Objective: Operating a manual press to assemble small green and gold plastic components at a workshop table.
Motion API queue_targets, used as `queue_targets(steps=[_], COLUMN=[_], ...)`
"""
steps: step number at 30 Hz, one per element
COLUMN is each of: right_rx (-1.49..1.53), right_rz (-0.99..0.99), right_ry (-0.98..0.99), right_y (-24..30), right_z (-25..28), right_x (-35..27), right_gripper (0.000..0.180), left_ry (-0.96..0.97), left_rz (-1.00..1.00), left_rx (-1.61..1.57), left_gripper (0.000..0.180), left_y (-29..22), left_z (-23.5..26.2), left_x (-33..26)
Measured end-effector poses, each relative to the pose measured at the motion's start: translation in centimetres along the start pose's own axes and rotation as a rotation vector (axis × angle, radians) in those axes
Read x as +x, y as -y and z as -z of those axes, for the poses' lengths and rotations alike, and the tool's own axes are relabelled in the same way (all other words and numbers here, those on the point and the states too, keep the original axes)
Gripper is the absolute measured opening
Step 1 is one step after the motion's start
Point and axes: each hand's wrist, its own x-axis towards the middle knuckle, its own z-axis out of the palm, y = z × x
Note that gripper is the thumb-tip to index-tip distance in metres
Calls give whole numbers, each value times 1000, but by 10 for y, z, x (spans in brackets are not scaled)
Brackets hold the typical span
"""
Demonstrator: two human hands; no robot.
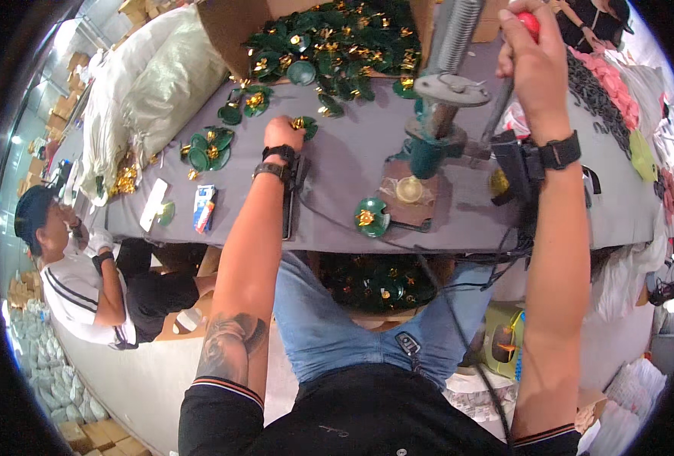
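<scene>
My right hand (533,64) is raised at the upper right, its fingers wrapped round the red ball knob (530,24) of a lever. That lever belongs to a hand press (432,140) with a bare spring and a green lower part. My left hand (284,134) is over the middle of the table, closed at the edge of a green disc (307,128) with a gold centre piece. Below the press head lies a flat brown plate (428,204) with a round, pale yellowish piece (409,190) on it. Another green disc (372,217) with a gold centre lies near the front edge.
A cardboard box (234,34) spills green-and-gold pieces (337,45) at the back. Several green discs (207,149) lie to the left, beside white sacks (173,91). A small blue-and-white packet (204,208) lies at the front. A co-worker (86,281) sits on the left.
</scene>
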Motion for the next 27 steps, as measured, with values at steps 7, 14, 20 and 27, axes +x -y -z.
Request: queue_targets(steps=[7,14,20,27], right_rx=[47,-6,109,-306], right_rz=[-44,-51,231,463], right_ry=[24,26,-25,184], right_y=[1,2,22,-49], right_z=[4,7,8,42], right_x=[0,0,-123,-287], right_gripper=[5,5,10,29], left_ry=[474,557,534,641], left_rz=[-290,-492,-458,-505], left_rx=[-628,-610,-718,-744], left_gripper=[24,25,29,32], left_y=[-114,-175,-153,-157], left_z=[49,54,43,52], left_x=[-117,-154,-156,-151])
